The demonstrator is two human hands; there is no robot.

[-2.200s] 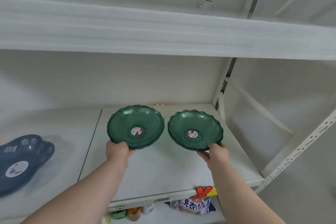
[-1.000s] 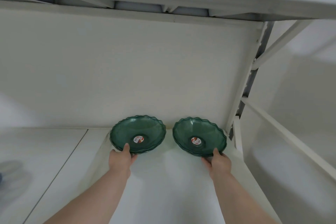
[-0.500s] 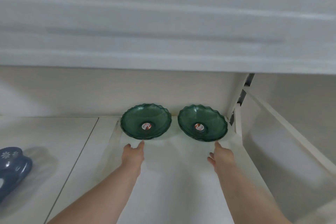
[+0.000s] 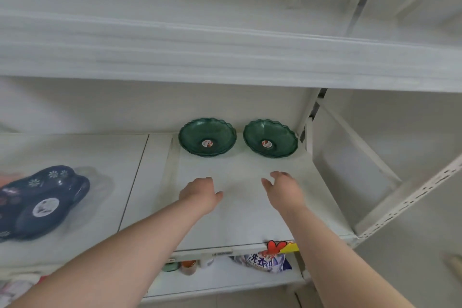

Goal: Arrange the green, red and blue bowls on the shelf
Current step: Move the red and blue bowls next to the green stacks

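Observation:
Two green scalloped bowls stand side by side at the back of the white shelf [image 4: 240, 222]: the left green bowl [image 4: 207, 137] and the right green bowl [image 4: 270, 138], each with a round sticker in its middle. My left hand [image 4: 198, 194] hovers over the shelf in front of the left bowl, empty, fingers loosely curled. In front of the right bowl is my right hand [image 4: 283, 189], empty with fingers apart. Both hands are well clear of the bowls. A dark blue flower-patterned bowl [image 4: 40, 204] lies on the shelf's left section.
An upper shelf board [image 4: 225, 57] overhangs the bowls. A white upright post [image 4: 306, 117] and slanted perforated brace [image 4: 410, 197] bound the right side. Below, a lower shelf holds a detergent bag [image 4: 262, 259] and small jars [image 4: 188, 266].
Both hands set the green bowls down at the back of the shelf, let go, and have drawn back toward me. The view has pulled back, showing the blue bowl again.

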